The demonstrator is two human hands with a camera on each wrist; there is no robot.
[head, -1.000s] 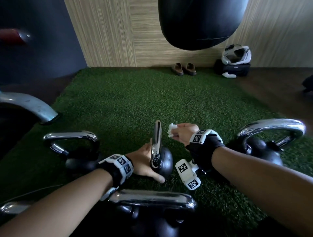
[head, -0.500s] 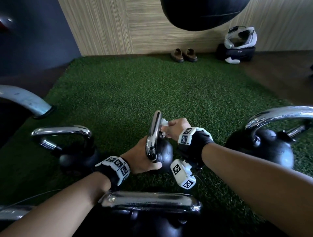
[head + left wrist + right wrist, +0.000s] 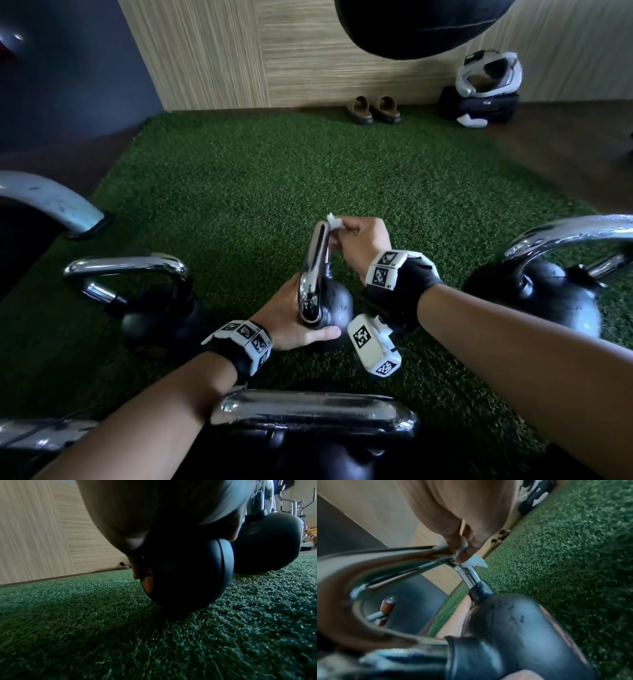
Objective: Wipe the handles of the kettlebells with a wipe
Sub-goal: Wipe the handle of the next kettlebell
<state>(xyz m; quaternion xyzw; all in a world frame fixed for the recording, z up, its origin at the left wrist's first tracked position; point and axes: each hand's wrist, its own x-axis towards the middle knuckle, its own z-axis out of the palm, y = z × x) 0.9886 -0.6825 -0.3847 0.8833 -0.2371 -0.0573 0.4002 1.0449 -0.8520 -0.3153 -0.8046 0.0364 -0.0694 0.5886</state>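
On turf (image 3: pixel 239 192), chrome handle (image 3: pixel 317 253), crumpled wipe (image 3: pixel 334 222).

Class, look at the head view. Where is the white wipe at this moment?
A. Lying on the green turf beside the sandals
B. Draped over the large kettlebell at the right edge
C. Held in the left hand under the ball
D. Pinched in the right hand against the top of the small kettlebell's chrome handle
D: the right hand pinches the wipe against the top of the chrome handle, while the left hand grips the small kettlebell.
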